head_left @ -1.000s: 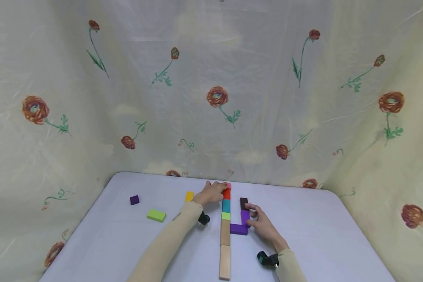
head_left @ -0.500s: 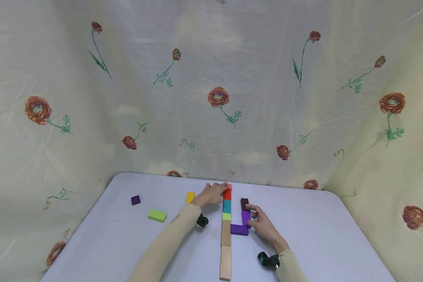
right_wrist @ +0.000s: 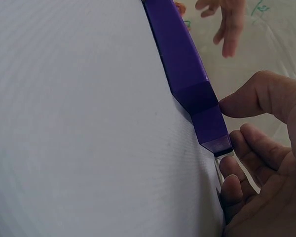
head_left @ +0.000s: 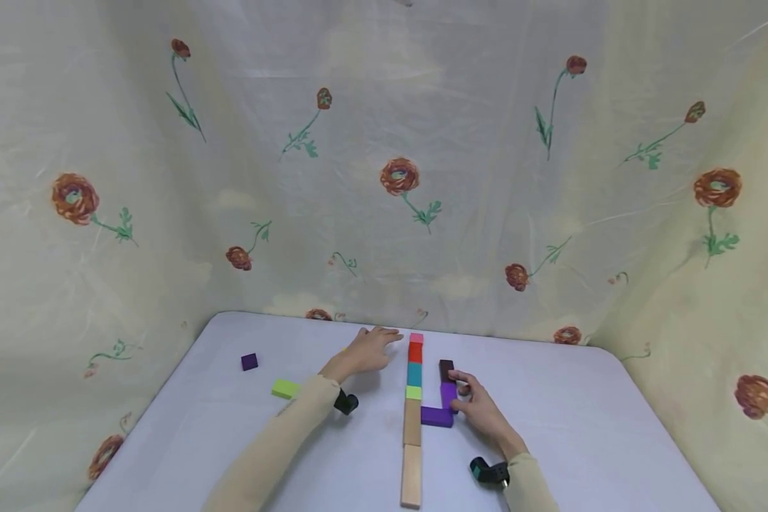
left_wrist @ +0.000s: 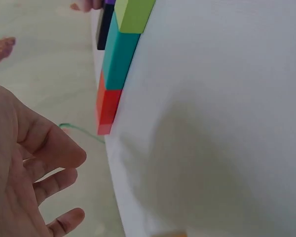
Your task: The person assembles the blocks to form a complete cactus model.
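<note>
My left hand [head_left: 366,350] hovers left of the block column's far end, fingers spread, holding nothing; in the left wrist view its fingertips stand apart from the red block [left_wrist: 107,103]. The column also has a pink block [head_left: 417,337], a teal block [head_left: 414,373], a lime block [head_left: 413,392] and two wooden blocks [head_left: 412,423]. My right hand [head_left: 483,412] holds the upright-running purple block [head_left: 448,395] between thumb and fingers, fingertips by the dark brown block [head_left: 446,370]. Another purple block [head_left: 436,417] joins it to the column.
On the white table [head_left: 185,441], a dark purple cube [head_left: 249,362] lies far left. A loose lime block [head_left: 284,388] is partly behind my left sleeve. Only a sliver of the yellow block shows behind the left hand. A flowered cloth [head_left: 384,235] hangs behind the table.
My left hand has lifted off the pink and red blocks and moved left, uncovering them and now covering most of the yellow block. The right hand stays in place.
</note>
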The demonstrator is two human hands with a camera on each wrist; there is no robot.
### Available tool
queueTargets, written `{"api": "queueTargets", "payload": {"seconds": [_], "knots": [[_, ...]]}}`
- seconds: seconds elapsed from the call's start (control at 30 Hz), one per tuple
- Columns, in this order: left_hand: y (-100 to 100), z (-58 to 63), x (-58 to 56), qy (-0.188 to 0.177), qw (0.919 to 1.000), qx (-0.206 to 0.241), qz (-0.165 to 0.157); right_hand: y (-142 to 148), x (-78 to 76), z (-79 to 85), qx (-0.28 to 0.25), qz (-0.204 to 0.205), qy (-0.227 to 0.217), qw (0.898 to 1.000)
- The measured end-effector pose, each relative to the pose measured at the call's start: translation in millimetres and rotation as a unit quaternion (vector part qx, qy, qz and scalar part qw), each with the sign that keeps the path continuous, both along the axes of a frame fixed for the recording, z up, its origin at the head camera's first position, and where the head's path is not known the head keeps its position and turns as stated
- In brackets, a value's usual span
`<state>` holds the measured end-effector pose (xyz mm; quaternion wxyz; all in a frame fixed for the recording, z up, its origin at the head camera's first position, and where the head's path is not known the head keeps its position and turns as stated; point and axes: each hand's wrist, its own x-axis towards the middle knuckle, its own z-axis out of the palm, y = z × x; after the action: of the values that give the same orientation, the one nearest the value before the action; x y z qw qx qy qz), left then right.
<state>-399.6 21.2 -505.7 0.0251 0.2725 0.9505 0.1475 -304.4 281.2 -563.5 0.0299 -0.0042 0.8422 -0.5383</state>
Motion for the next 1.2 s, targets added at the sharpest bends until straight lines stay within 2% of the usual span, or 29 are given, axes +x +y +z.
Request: {"api": "queueTargets", "payload": {"seconds": [0.27,0.43,0.6,0.87,1.2], "knots": [[-40,7.3,3.1,-0.009,0.9996,0.021,0.017,0,0.2,0.5,0.006,-0.002,0.0,1.0],[-61,5.1,3.0,-0.007,0.9999,0.008,0.013,0,0.5,0.1,0.011,-0.003,-0.004,1.0],[-76,1.7,4.9,-0.021,0.9997,-0.01,0.009,0,-0.2,-0.3,0.012,0.001,-0.005,1.0],[-88,-3.8,4.2,-0.022,0.998,-0.058,0.008,0,-1.2,-0.9,0.013,0.004,-0.002,1.0],[-89,-7.9,0.3,-0.024,0.9984,-0.05,0.011,-1,-1.1,-1.3,0.012,0.007,0.002,1.0]]}}
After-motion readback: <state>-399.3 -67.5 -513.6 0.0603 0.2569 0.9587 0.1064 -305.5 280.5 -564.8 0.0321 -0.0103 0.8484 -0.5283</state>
